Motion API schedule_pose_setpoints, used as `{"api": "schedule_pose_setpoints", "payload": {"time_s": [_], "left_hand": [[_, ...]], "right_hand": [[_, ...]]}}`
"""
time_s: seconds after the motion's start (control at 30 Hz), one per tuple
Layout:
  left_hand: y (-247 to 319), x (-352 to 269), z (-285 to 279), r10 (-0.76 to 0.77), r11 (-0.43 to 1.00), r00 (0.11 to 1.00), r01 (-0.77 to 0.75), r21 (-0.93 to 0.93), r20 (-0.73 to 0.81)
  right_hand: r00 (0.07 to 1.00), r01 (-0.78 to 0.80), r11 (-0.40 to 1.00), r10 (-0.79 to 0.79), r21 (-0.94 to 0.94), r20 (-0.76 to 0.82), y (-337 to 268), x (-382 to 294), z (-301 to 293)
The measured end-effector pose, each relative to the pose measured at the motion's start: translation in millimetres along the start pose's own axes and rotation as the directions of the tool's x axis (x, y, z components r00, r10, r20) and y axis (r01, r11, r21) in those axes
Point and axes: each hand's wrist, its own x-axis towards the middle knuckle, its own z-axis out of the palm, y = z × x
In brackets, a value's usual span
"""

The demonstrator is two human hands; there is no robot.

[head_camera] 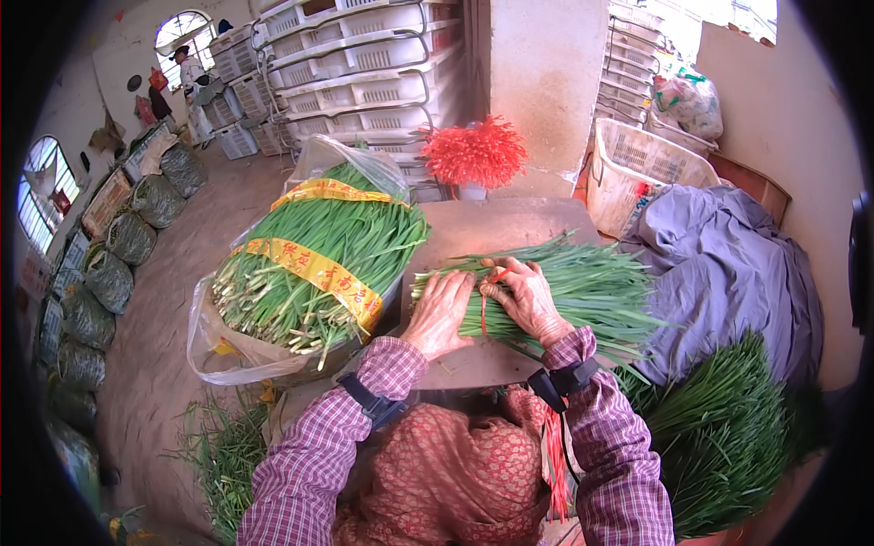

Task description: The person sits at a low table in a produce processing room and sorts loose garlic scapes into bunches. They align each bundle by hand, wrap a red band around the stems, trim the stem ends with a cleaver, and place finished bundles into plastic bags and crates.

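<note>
A bundle of long green leafy stalks, seemingly garlic chives (587,290), lies across a low board (519,222) before me. A thin red tie (484,315) runs around it. My left hand (442,310) lies flat on the cut-end side, its fingers spread. My right hand (522,295) pinches the red tie on top of the bundle, thumb and fingers together. To the left, a larger heap of the same stalks (341,239) sits in a clear plastic bag (232,358), crossed by yellow printed bands (307,269).
Red ties (474,151) fan out behind the board. Purple cloth (730,273) and more green stalks (724,437) lie at right. Stacked white crates (362,75), a white basket (614,177) and a pillar (539,89) stand behind. Filled bags (130,239) line the left wall; a person (192,72) stands far back.
</note>
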Motion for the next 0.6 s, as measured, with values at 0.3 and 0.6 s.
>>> {"api": "schedule_pose_setpoints", "payload": {"time_s": [0.3, 0.6], "left_hand": [[-70, 85, -24, -0.227, 0.909, 0.953, 0.282, -0.308, 0.202], [-79, 104, 4, -0.244, 0.871, 0.729, 0.455, -0.187, 0.639]], "right_hand": [[0.995, -0.072, 0.997, 0.072, -0.003, -0.072, -15, -14, 2], [0.99, -0.004, 1.0, 0.003, -0.011, -0.14, -10, -21, 8]]}}
